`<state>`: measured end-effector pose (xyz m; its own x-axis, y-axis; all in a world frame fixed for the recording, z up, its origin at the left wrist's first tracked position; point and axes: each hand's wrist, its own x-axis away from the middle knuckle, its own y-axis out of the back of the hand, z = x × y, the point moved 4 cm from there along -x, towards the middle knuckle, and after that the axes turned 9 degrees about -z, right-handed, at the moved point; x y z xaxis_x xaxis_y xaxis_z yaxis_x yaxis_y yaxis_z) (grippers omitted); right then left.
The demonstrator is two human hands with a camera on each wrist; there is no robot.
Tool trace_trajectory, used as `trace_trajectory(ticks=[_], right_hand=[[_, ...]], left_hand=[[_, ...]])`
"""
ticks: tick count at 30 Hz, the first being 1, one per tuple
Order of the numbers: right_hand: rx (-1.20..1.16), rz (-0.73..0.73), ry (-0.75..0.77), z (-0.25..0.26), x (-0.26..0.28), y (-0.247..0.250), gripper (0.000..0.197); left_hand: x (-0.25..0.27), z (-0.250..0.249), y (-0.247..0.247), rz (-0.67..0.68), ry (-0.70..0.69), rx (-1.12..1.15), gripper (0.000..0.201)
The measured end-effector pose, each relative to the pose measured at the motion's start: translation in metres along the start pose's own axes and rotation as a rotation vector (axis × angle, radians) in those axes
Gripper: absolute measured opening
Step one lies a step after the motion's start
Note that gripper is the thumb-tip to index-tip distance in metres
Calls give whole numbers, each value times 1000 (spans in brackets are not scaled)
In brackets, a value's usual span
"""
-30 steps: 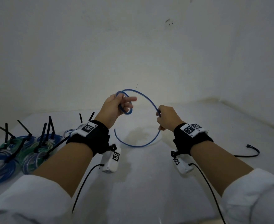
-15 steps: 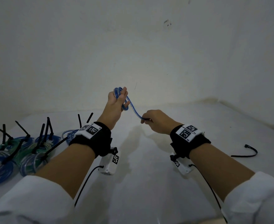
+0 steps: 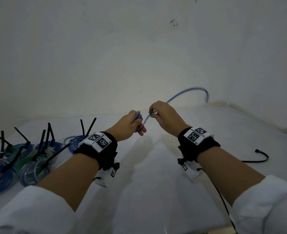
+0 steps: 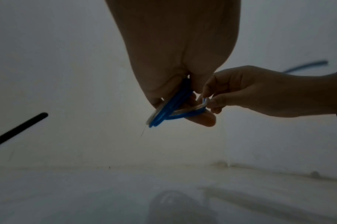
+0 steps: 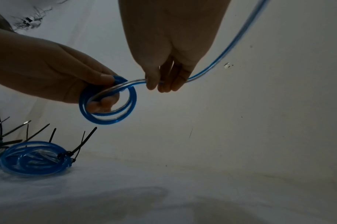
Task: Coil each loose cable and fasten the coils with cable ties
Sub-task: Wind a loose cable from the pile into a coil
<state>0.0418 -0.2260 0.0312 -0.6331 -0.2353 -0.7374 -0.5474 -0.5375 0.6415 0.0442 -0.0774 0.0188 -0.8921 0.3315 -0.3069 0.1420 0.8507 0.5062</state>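
Observation:
A translucent blue cable (image 3: 188,92) is held in the air above the white table (image 3: 156,183). My left hand (image 3: 136,123) grips a small coil (image 5: 108,103) of it, a few loops wide, between thumb and fingers. My right hand (image 3: 153,113) pinches the cable (image 5: 211,69) just right of the coil. From there the free tail arcs up and to the right, its end blurred. In the left wrist view the coil (image 4: 169,106) shows edge-on under my left fingers, and my right hand (image 4: 207,100) touches it from the right.
Several tied blue and green coils (image 3: 21,162) with black cable ties sticking up lie at the table's left; one blue tied coil (image 5: 33,157) lies nearest. A loose black cable tie (image 3: 257,157) lies at the right. A white wall stands close behind.
My left hand has come down with the coil. My right hand has risen and closed in beside it, and the free tail has swung up to the right.

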Motion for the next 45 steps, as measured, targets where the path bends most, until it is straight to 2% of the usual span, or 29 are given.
trace_trajectory(ticks=[4, 8, 14, 19, 22, 25, 27, 32, 34, 36, 40, 43, 45], right_hand=[[-18, 39, 68, 2, -1, -1, 5], [-14, 98, -12, -1, 0, 1, 12], [8, 97, 11, 11, -2, 0, 8], [49, 73, -79, -2, -2, 2, 14], [45, 103, -82, -3, 0, 0, 19], [41, 71, -95, 0, 0, 0, 18], [64, 66, -142, -5, 2, 1, 17], [155, 127, -318, -30, 15, -2, 17], [140, 167, -366, -35, 20, -3, 16], [95, 219, -371, -32, 22, -6, 16], [112, 305, -267, -23, 20, -12, 22], [96, 359, -168, -11, 18, -13, 26], [74, 347, -92, -2, 16, -12, 27]], left_hand=[[2, -5, -3, -7, -10, 112, 9], [2, -3, 2, -54, 50, 185, 14], [4, -6, -5, 59, 80, 193, 24], [6, -11, 3, -17, 96, 308, 26], [4, -10, 5, -13, 104, 348, 27], [2, -11, 4, -7, 115, 426, 24], [2, -12, 7, -46, 105, 511, 21], [-8, -7, 31, -295, 70, 740, 27], [-11, -7, 38, -349, 42, 801, 27], [-11, -12, 38, -351, -8, 793, 28], [-15, -11, 30, -385, -33, 747, 29], [-18, -5, 23, -412, -46, 580, 27], [-16, -1, 16, -363, -91, 416, 17]])
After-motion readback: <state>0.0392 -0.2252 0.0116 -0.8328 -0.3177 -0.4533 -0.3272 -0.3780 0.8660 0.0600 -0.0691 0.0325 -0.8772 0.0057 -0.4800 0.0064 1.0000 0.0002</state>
